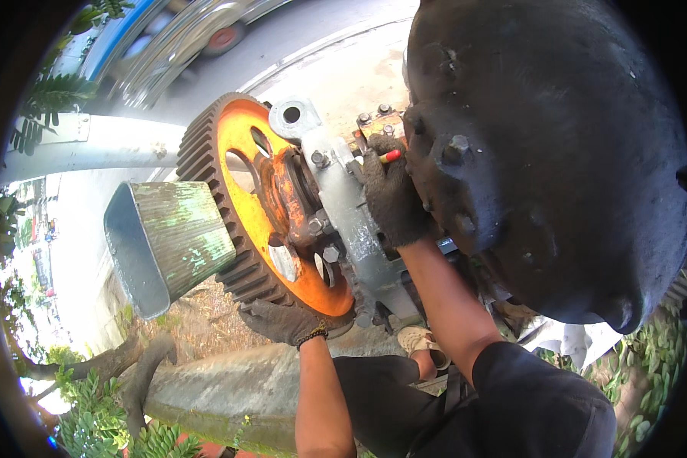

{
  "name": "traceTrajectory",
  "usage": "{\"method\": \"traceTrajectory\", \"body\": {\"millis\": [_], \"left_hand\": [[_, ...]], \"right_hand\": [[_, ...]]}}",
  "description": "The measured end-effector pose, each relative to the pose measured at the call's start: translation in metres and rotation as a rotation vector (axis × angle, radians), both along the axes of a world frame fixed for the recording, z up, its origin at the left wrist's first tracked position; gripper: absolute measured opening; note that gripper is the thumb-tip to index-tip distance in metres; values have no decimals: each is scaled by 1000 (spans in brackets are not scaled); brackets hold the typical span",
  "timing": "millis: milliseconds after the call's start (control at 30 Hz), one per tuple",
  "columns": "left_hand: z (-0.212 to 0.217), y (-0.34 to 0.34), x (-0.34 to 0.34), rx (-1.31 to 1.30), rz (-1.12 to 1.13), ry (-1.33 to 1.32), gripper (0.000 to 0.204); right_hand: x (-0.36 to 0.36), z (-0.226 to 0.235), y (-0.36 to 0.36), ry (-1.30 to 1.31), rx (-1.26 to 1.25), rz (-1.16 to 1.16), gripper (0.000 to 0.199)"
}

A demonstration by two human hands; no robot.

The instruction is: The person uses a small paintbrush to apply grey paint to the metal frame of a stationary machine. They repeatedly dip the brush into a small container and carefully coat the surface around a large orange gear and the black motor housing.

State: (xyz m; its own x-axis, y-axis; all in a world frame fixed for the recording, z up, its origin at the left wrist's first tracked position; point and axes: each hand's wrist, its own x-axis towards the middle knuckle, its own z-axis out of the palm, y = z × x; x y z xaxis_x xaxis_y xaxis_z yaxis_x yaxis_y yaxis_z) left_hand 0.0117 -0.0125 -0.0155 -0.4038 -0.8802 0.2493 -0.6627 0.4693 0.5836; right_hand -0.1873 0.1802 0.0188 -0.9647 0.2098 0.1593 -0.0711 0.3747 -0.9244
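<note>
Right hand (pixel 393 191), upper centre, closed around red-tipped handle (pixel 390 156); best kept steady. Left hand (pixel 278 322) at lower rim of orange gear (pixel 250 204), centre-left; grip unclear. Fingers best clear of teeth (pixel 256 287).

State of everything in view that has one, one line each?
Left hand: gloved, at the gear's lower rim; grip unclear
Right hand: gloved, fingers closed on the handle
Red-and-yellow handle: held, end sticking out
Orange-yellow gear: mounted, tilted
Grey bracket: bolted, upper hole open
Green container: tilted, mouth facing left
Sandal: worn
Vehicle: motion-blurred
</note>
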Motion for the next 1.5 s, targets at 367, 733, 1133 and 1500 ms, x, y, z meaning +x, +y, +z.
{"method": "traceTrajectory", "body": {"millis": [367,733,1133,1500], "left_hand": [[-8,1,-1,-37,2,-19,66],[-7,-9,8,-10,8,-29,68],[2,-2,2,43,52,29,70],[-7,4,-3,-102,70,-7,67]], "right_hand": [[23,2,19,244,103,37,22],[58,-14,23,156,165,165,18],[68,38,22,28,233,231,24],[143,50,77,124,252,542,39]]}}
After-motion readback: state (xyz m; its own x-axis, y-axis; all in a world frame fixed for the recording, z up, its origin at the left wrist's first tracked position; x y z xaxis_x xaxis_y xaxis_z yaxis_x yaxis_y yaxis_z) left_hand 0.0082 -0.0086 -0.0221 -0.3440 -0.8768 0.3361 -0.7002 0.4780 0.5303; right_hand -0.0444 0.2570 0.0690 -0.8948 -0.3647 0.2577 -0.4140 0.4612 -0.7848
